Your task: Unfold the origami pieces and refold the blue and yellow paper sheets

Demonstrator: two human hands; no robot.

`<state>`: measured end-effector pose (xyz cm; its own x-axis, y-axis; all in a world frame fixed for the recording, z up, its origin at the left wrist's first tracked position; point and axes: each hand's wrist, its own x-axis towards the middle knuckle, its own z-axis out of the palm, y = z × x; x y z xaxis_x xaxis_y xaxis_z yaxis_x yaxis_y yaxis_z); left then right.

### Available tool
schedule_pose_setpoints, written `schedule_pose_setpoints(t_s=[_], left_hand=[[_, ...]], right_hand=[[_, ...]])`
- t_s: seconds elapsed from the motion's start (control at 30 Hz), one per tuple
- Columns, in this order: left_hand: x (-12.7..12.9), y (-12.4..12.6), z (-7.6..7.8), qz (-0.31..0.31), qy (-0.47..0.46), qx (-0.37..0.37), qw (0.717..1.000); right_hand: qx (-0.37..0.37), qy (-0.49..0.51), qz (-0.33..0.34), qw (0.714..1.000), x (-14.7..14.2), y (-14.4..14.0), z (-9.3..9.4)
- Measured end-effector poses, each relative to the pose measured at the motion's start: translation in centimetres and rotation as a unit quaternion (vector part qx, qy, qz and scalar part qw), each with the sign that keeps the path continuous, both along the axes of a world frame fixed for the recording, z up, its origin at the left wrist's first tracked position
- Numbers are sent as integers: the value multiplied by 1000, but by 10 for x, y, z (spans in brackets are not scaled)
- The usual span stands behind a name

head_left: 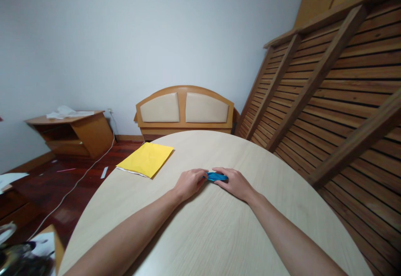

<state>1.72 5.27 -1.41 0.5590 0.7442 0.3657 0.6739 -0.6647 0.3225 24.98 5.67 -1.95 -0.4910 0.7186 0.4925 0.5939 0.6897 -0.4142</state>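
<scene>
A: Report hand positions.

B: Left hand (189, 183) and right hand (233, 183) both rest on the round table (219, 226), fingertips meeting at a small blue object (217, 177).

A: Finger state?

B: Both sets are curled, pinching the blue object from opposite ends; it lies low on the tabletop between them.

A: Surroundings?

B: A yellow envelope (145, 159) lies on the table's left edge, well apart from the hands. A wooden headboard (184, 109) stands against the wall behind.

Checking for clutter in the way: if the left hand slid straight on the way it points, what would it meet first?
The small blue object, already at the left hand fingertips; the right hand lies just beyond it.
</scene>
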Motion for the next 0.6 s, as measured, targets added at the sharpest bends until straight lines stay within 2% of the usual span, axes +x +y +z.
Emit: schedule_pose_setpoints(t_s=[0.33,0.6], left_hand=[[2,-9,11,25,26,-12,999],[2,-9,9,35,22,-17,999]], right_hand=[[-6,-6,0,1000,-1,-1,2],[-1,2,11,1000,0,0,2]])
